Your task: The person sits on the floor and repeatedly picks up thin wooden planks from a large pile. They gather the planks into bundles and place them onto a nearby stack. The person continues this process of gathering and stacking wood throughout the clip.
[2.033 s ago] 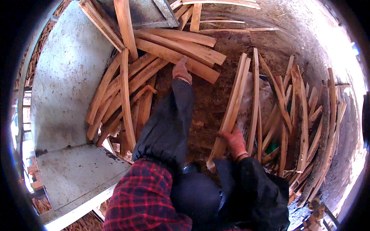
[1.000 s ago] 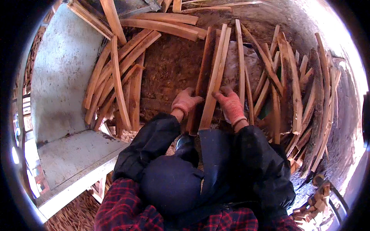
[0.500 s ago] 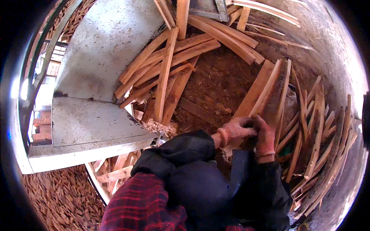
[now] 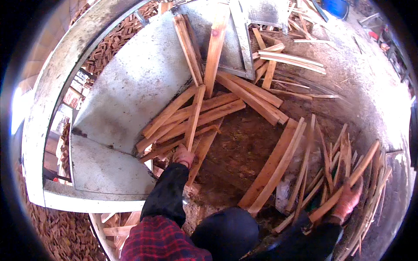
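My left hand (image 4: 183,155), in a pinkish work glove, is closed at the lower end of a narrow wooden strip (image 4: 195,115). That strip lies slantwise over several boards (image 4: 204,114) heaped against a grey metal sheet. Off to the right, my gloved right hand (image 4: 348,201) is wrapped round a longer wooden strip (image 4: 330,204), which slopes from far right to near left; the fingers are partly hidden. Loose thin offcuts (image 4: 305,169) lie beside that hand. Between my hands, two flat boards (image 4: 270,167) rest side by side on the brown ground.
The bent grey metal sheet (image 4: 117,100) and its white frame (image 4: 96,205) edge the left side. Small wood blocks (image 4: 56,226) are heaped beyond it. More strips (image 4: 291,60) lie at the far right, near a blue barrel (image 4: 336,8). My dark knee (image 4: 226,232) is close below.
My hands were together over the boards in the middle. They have parted, the left to the strip on the heap, the right to a strip among the offcuts. The view has tilted farther out.
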{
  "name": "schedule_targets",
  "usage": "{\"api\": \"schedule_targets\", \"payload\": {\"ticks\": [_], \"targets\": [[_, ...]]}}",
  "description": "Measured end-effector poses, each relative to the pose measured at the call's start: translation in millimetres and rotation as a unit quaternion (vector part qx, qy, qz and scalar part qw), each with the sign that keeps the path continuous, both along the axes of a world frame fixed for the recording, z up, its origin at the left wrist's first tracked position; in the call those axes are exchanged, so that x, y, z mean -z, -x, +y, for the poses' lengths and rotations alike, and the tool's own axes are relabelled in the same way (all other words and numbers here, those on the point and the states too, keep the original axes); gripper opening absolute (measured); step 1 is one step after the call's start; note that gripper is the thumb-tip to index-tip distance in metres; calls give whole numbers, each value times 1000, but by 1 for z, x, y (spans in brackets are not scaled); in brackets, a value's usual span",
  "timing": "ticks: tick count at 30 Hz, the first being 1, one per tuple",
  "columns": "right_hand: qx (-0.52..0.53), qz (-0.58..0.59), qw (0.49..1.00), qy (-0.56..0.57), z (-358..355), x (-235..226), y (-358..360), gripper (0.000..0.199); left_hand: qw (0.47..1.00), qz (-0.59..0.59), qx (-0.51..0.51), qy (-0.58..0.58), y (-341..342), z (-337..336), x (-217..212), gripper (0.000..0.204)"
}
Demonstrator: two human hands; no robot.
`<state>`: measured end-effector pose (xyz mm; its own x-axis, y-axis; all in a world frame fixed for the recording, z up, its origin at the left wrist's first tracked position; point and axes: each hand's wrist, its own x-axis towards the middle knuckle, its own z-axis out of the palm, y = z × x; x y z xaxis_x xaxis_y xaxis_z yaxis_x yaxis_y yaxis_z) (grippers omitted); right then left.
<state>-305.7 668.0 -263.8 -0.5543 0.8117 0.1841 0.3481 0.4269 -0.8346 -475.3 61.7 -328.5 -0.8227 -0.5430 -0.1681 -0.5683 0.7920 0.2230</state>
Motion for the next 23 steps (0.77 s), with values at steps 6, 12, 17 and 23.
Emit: {"api": "schedule_targets", "payload": {"ticks": [6,12,17,23], "targets": [[-162,-159,973,47,-111,32,41,64,992,-59,39,-105,-79,111,-26,41],[-273,-268,918,-103,-189,66,74,85,886,-132,322,-305,-63,157,8,98],[-237,-419,875,-51,-183,98,98,95,864,222,433,-131,75,162,-64,92],[-282,-566,775,16,-178,105,96,102,934,250,238,-90,265,95,-111,100]]}}
